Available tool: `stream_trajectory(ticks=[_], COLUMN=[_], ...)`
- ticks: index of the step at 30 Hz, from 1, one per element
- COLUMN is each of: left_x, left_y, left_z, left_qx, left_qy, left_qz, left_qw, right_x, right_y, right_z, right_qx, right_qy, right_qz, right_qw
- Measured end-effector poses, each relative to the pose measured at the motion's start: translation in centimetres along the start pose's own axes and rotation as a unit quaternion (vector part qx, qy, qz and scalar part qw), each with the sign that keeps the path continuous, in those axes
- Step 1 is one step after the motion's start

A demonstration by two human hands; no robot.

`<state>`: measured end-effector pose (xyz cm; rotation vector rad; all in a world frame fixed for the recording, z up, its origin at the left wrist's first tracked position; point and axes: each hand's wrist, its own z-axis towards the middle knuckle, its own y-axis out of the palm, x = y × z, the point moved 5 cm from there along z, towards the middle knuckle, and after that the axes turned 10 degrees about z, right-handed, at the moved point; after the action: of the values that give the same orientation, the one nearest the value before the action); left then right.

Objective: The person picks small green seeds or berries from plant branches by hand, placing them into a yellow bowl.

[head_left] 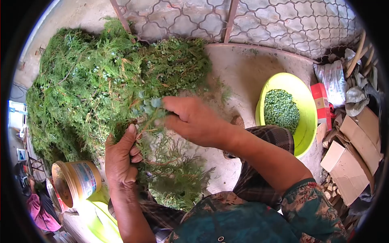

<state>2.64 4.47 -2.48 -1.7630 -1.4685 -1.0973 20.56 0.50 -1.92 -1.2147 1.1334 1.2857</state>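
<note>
My left hand (123, 156) is closed around the stem of an evergreen sprig (160, 160), whose feathery green foliage hangs toward my lap. At the sprig's upper end sits a cluster of pale blue-green seed cones (150, 104). Thumb and forefinger of my right hand (192, 119), slightly blurred, pinch at these cones; the exact contact is partly hidden. A large heap of cut evergreen branches (89, 89) rises just beyond both hands. To my right, a yellow-green basin (306, 121) holds many picked green cones (281, 111).
A metal lattice (190, 20) borders the far side. Flattened cardboard (350, 152), a red box (320, 103) and plastic bags (330, 83) crowd the right. A tan bucket (77, 182) lies tilted at left, near a person's pink garment (42, 212).
</note>
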Motion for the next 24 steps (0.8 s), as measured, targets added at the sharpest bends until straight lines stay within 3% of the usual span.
stream_trajectory(ticks=[1,2,3,4,5,6,7,8,10,12,15,19,21,24], left_x=[0.2,0.3,0.6,0.9,0.9,0.8,0.7,0.6,0.4,0.2,0.1,0.3,0.5,0.7], left_y=[-0.4,-0.6,-1.0,-1.3,-1.2,-1.0,-0.8,-0.5,0.0,0.7,0.9,0.2,-0.4,-0.9], left_z=[0.1,0.1,-0.1,-0.3,-0.3,-0.4,-0.5,-0.6,-0.7,-0.7,-0.8,-0.5,-0.5,-0.5], left_qx=[0.019,0.016,0.044,0.073,0.058,0.058,0.06,0.061,0.039,0.017,0.021,0.025,0.035,0.065], left_qy=[0.007,0.007,0.019,0.031,0.036,0.036,0.038,0.04,0.027,0.016,0.022,0.03,0.034,0.043], left_qz=[0.019,0.02,0.039,0.056,0.05,0.05,0.056,0.063,0.067,0.071,0.082,0.078,0.088,0.084], left_qw=[1.0,1.0,0.998,0.995,0.996,0.996,0.996,0.995,0.997,0.997,0.996,0.996,0.995,0.993], right_x=[0.0,-0.3,-1.0,-1.7,-0.7,0.9,1.7,1.9,2.7,2.3,1.4,1.3,0.6,0.4], right_y=[-1.0,-1.7,-3.2,-3.7,-4.9,-4.1,-3.7,-3.3,-2.0,-1.3,-0.8,-2.2,-6.1,-6.3], right_z=[-0.1,-0.4,-0.8,-1.5,-1.5,-2.0,-2.5,-2.9,-3.6,-3.9,-3.6,-3.0,-2.7,-2.8], right_qx=[0.045,0.087,0.131,0.133,0.118,0.082,0.072,0.074,0.078,0.071,0.012,0.003,0.146,0.147], right_qy=[-0.087,-0.165,-0.244,-0.242,-0.045,0.16,0.175,0.175,0.247,0.254,0.213,0.194,0.099,0.113], right_qz=[-0.227,-0.44,-0.334,-0.336,0.01,0.357,0.421,0.422,0.486,0.488,0.442,0.375,0.394,0.402], right_qw=[0.969,0.878,0.901,0.9,0.992,0.917,0.887,0.886,0.835,0.832,0.871,0.906,0.902,0.897])
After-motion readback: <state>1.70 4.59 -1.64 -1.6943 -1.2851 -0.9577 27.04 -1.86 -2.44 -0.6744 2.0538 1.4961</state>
